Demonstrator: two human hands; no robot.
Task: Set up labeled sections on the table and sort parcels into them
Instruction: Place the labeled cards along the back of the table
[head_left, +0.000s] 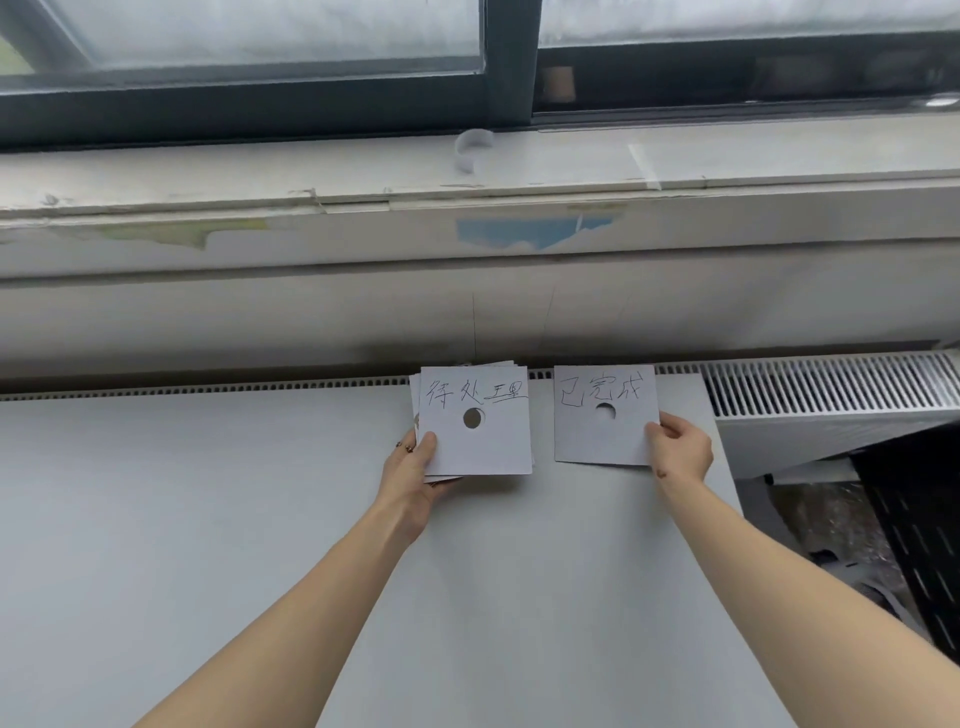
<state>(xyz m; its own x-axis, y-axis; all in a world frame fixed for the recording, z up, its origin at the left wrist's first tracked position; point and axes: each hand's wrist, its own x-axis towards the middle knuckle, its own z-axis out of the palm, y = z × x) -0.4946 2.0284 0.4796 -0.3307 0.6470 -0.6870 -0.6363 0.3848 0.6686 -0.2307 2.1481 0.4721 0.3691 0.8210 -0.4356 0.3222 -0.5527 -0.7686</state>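
My left hand (413, 462) grips a small stack of square grey cards (493, 447) by its lower left corner. The top card bears handwritten characters and has a round hole in its middle. My right hand (680, 447) pinches a single grey label card (597, 436) by its right edge; this card also carries handwriting and a round hole. Both are held side by side, a little apart, at the far edge of the grey table (208, 519). I cannot tell whether the single card rests on the table or is just above it.
A slotted white radiator grille (831, 382) runs behind the table and sticks out at the right. Above it are a white wall and a window sill (467, 176) under a dark-framed window. To the right of the table lies a dark perforated panel (909, 519) over clutter on the floor.
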